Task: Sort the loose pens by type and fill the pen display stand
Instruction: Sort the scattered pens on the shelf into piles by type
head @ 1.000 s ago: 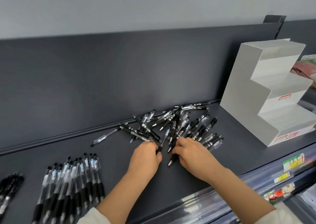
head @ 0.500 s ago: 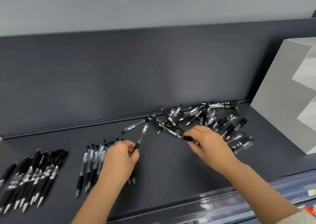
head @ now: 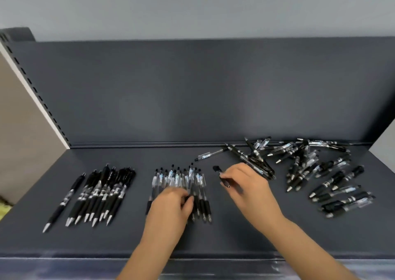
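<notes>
The lower ends of the middle row of clear-barrelled, black-gripped pens [head: 181, 179] are covered by the motion-blurred left hand [head: 171, 207], so a grip on any pen cannot be told. Much of the slim black plastic pen [head: 217, 169] pinched by the right hand [head: 250, 185] is hidden under its fingers, and both forearms are cut off at 6 o'clock. At 3 o'clock only a pale grey sliver [head: 388, 143] is left by the frame edge.

Shelf [head: 235, 232] is dark charcoal grey, wall [head: 192, 6] at 12 o'clock pale grey. Left bunch [head: 100, 194] at 9 o'clock: black pens, silver tips. Middle bunch [head: 177, 179]: clear barrels, black grips, bluish labels. Pile [head: 310, 162] at 2 o'clock mixes both. Single pen [head: 222, 178] at 3 o'clock of the middle bunch looks all black.
</notes>
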{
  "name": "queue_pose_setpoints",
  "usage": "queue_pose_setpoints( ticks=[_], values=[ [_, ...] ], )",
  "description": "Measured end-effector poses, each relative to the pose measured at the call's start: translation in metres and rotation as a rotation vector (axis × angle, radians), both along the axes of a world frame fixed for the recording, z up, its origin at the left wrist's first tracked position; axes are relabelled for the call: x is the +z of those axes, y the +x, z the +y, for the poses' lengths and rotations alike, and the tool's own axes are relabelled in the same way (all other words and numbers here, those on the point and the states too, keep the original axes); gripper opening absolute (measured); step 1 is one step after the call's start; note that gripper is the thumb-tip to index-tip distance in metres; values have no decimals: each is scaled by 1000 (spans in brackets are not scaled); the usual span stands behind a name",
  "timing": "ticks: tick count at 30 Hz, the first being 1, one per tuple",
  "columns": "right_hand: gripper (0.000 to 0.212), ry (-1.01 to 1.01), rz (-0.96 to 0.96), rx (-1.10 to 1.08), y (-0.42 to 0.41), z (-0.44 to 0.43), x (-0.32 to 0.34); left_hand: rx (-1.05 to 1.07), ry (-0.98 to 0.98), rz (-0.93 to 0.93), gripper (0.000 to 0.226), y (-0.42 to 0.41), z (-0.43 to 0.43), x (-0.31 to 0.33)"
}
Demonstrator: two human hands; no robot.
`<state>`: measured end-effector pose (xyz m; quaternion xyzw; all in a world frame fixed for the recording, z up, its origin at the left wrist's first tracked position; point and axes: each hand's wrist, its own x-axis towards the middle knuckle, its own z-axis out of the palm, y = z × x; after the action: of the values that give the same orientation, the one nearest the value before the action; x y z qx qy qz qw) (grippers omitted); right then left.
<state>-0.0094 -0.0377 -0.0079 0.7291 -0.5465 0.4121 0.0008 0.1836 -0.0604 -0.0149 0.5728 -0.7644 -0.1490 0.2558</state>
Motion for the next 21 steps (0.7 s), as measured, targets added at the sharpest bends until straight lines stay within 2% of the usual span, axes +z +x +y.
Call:
queue_pose_setpoints(
  ticks=[3, 7, 9, 11, 13, 15, 18, 21],
  values=[
    [18, -72, 28, 76, 20, 5, 2, 11, 6, 91, 35, -4, -4, 6],
    [20, -122, 187, 137, 37, 12, 6, 5, 439, 582, 44, -15, -11, 21],
    [22, -99, 261, 156, 38, 14, 4, -26, 608, 709, 42, -19, -12, 24],
    [24, -61, 322, 156, 34, 14, 2, -34, 665, 772, 37, -22, -13, 26],
    [29, -1, 367, 115, 24, 13, -2, -17, 622, 783, 28, -23, -15, 26],
    [38, 97, 356, 29, 8, 8, -6, 20, 475, 695, 19, -21, -19, 25],
    [41, 284, 254, -193, -22, -3, -8, 55, 266, 517, 12, -13, -21, 27],
    [41, 398, 262, -412, -49, -18, -9, 72, 194, 510, 9, -2, -23, 28]
  ],
)
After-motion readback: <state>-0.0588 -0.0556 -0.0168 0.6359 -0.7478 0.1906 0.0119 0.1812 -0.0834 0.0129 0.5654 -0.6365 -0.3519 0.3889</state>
